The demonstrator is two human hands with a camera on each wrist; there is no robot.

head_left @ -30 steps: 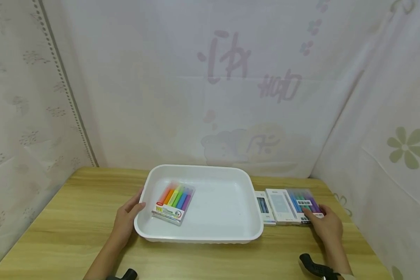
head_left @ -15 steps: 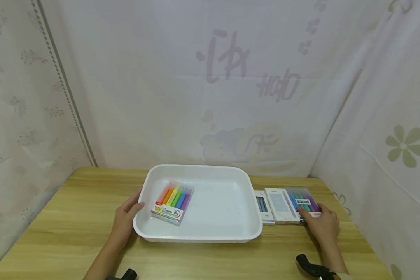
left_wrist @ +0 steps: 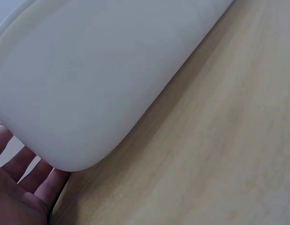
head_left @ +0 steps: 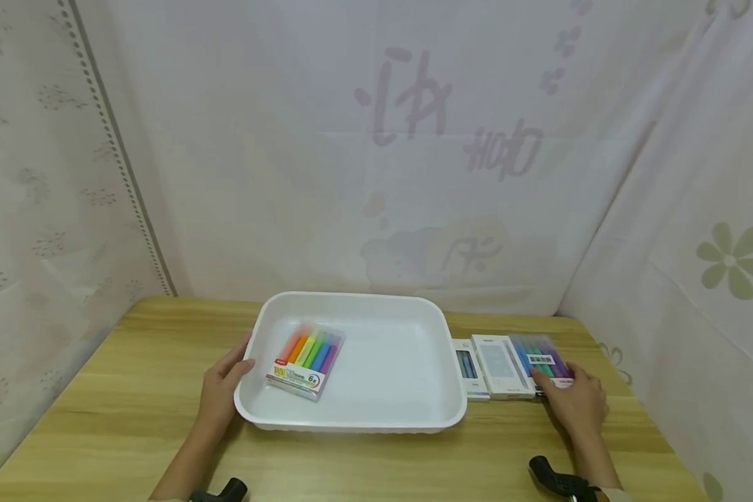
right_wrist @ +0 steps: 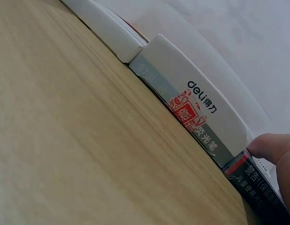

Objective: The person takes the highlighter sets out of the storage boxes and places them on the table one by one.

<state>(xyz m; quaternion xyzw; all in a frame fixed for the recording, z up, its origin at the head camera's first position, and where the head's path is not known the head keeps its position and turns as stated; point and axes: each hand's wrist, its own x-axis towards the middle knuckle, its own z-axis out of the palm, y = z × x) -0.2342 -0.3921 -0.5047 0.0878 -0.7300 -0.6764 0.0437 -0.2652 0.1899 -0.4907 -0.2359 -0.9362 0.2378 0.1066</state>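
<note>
A white tray [head_left: 389, 369] lies on the table, with a clear pack of rainbow highlighters [head_left: 318, 354] in its left part. My left hand [head_left: 216, 401] grips the tray's left side, thumb over the rim; its fingers [left_wrist: 34, 178] show along the outer wall in the left wrist view. To the tray's right, my right hand [head_left: 576, 404] holds a clear pack of markers [head_left: 544, 357] in blue, green and purple, its thumb [right_wrist: 271, 147] at the left edge. Against that pack stands a white deli box [head_left: 500, 366], then a narrower white box with a window [head_left: 470, 373] beside the tray's right rim.
The wooden table [head_left: 364, 467] runs in front of the tray and to both sides. Patterned white curtains [head_left: 276, 174] hang behind it and at left and right. A black device [head_left: 561, 477] is strapped to each wrist.
The tray, the boxes and the marker pack have slid slightly left in a row. Both hands moved left with them, keeping their hold.
</note>
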